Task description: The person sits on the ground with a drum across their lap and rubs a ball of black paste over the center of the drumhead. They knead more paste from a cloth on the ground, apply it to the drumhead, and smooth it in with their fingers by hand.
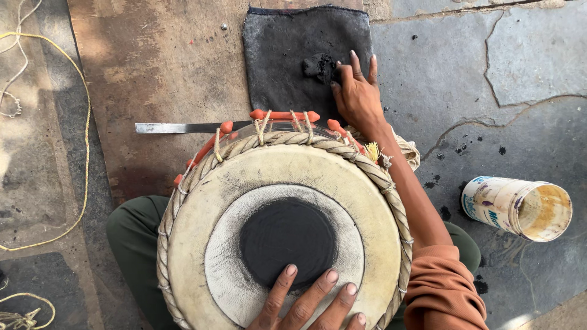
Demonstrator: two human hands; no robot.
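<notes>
Head view. Looking straight down on a round drum point(202, 201) propped skin-up in a lap in green trousers point(131, 232). At the centre of the pale skin, a black patch point(287, 241), smooth and matt, ringed by grey smudging. Around the rim, twisted rope lacing point(397, 208), with orange pegs point(284, 115) tucked under it on the far side.

Left hand point(312, 302) at the near edge: spread wide and flat, holding nothing, fingertips on the near margin of the black patch, seemingly steadying the drum.

Right hand point(358, 98) stretched past the drum onto a dark cloth point(275, 73) on the floor, fingertips bent onto a lump of black paste point(318, 66) and touching it. Thumb hidden, so cannot tell whether a piece is pinched or only pressed.

Beside the cloth, a flat metal blade point(177, 128) on a wooden board point(165, 61), its tip running under the pegs. To the right on the cracked stone floor point(458, 73), a plastic cup point(516, 208) on its side, well apart from the drum. At far left, loose yellow cord point(79, 122).

Judged from this: fetching paste for the patch, with none of this portion on the skin yet. For the next move: a small pinch only, carried back over the rim without brushing the pale skin, set on the black centre while steadying the drum.
</notes>
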